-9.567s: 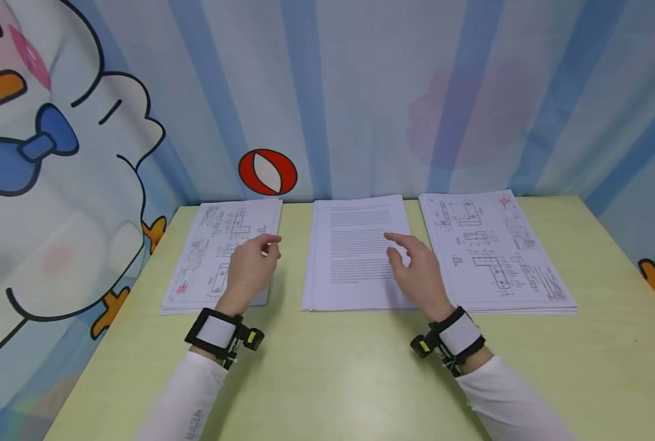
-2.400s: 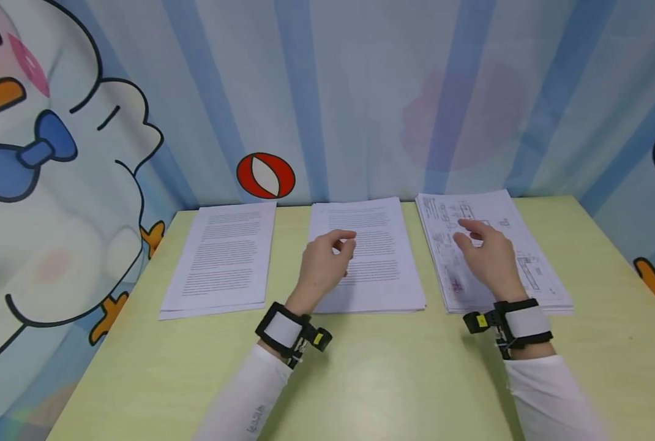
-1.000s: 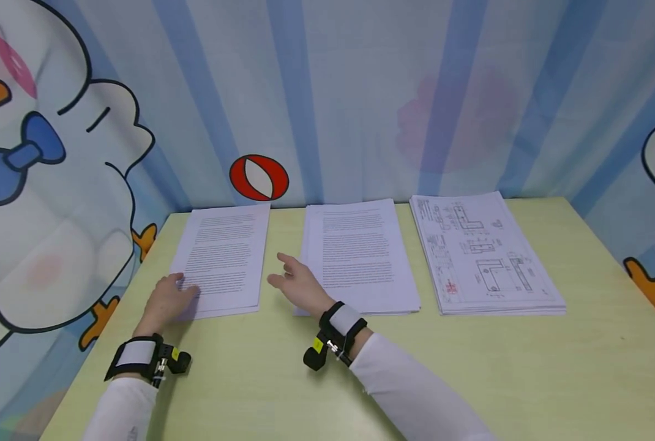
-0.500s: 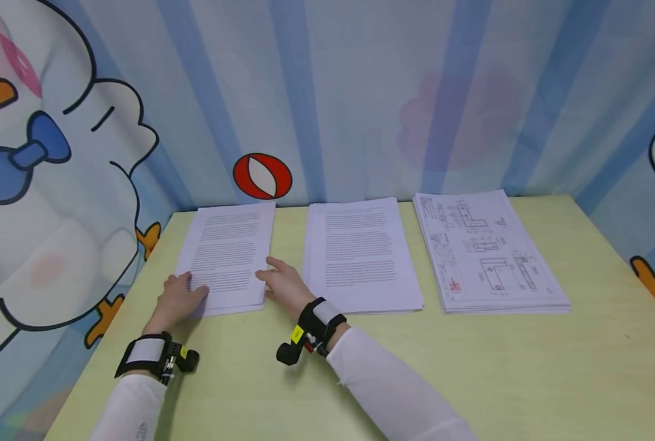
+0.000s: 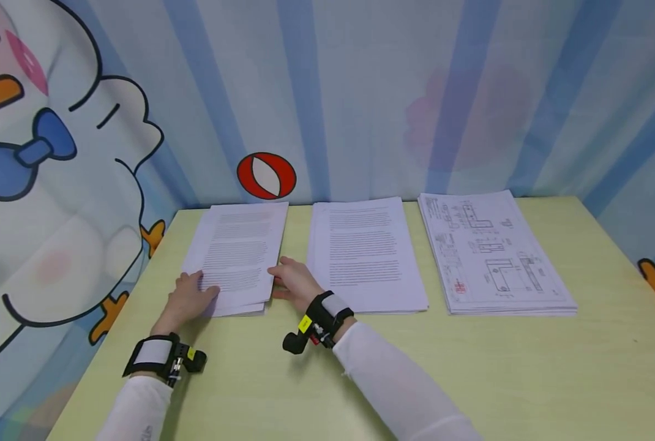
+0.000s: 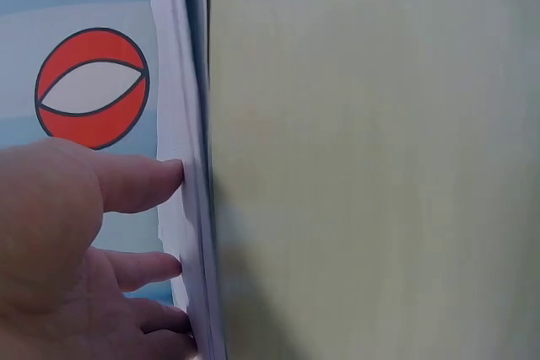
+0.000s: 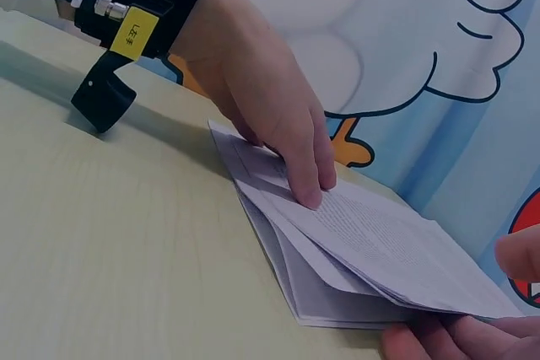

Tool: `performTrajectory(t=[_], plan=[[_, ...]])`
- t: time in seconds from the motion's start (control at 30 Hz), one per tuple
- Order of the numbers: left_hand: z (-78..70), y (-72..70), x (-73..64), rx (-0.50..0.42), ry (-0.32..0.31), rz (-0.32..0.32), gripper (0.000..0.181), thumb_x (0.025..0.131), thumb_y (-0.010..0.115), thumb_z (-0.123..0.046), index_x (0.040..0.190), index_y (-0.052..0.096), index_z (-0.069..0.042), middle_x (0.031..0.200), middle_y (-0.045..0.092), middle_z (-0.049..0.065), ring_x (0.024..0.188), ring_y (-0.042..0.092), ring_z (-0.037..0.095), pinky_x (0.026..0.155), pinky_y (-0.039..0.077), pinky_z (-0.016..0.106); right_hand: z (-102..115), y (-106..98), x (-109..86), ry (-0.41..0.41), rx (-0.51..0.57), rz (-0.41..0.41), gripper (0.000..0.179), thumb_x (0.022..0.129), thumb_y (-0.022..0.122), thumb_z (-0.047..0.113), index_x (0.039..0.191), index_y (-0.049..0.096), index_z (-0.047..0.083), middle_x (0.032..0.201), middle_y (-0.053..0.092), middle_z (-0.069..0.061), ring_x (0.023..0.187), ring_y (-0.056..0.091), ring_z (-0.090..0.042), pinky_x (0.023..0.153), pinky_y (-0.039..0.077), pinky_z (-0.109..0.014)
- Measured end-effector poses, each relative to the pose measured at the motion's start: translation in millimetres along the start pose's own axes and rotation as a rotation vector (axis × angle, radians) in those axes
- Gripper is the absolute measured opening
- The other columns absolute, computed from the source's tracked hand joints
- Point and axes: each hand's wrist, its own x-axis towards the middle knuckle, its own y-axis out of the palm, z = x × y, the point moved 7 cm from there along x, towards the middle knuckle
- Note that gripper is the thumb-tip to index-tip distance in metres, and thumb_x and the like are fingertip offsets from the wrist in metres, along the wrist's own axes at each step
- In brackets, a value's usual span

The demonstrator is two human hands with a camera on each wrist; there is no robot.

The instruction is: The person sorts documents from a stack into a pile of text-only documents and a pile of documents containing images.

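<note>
Printed text covers the top of the left paper stack (image 5: 239, 245). In the head view my left hand (image 5: 187, 297) rests its fingers and thumb on the stack's near left part. The left wrist view shows the thumb (image 6: 148, 183) and fingertips touching the paper face. At the stack's right edge my right hand (image 5: 300, 285) holds the upper sheets (image 7: 405, 250). Its fingers (image 7: 447, 339) are tucked beneath them and the thumb (image 7: 519, 255) is above. These sheets are raised on that side, leaving a gap over the lower sheets (image 7: 337, 305).
A middle stack of text pages (image 5: 366, 257) and a right stack of technical drawings (image 5: 498, 257) lie on the pale yellow table (image 5: 526, 373). Behind stands a blue striped curtain (image 5: 355, 98) with cartoon prints. Each wrist wears a strapped camera.
Both hands have come from the middle and right stacks to the left one. Its upper sheets have lifted and shifted right. Drawings topped this stack in the oldest frame; now text does.
</note>
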Motion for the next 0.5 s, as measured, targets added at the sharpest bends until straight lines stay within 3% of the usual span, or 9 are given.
performTrajectory(t=[0.2,0.4,0.5], plan=[[-23.7,8.7,-8.4,0.015,0.066,0.010,0.070,0.099,0.047,-0.030,0.151,0.023,0.012,0.157,0.011,0.041,0.145,0.016,0.059,0.116,0.022,0.068,2.3,-3.9,3.1,-0.041,0.018,-0.010,0.046,0.099,0.049,0.007,0.144,0.045,0.001,0.138,0.060,-0.018,0.123,0.061,-0.027,0.098,0.051,-0.035],[-41.0,19.1,-19.2,-0.024,0.075,0.040,0.067,0.100,0.048,-0.029,0.150,0.028,0.011,0.159,0.014,0.036,0.150,0.009,0.052,0.121,0.016,0.063,1.1,-6.2,0.5,-0.119,0.060,-0.010,0.058,0.091,0.037,-0.011,0.147,0.042,0.002,0.147,0.052,-0.019,0.134,0.052,-0.033,0.110,0.044,-0.045],[-42.5,20.1,-21.5,-0.051,0.068,0.033,0.067,0.101,0.047,-0.030,0.151,0.027,0.010,0.160,0.016,0.035,0.150,0.013,0.051,0.121,0.017,0.062,1.3,-7.9,-2.6,-0.142,0.061,-0.017,0.064,0.089,0.034,-0.013,0.150,0.039,0.005,0.147,0.051,-0.019,0.134,0.052,-0.033,0.109,0.045,-0.045]])
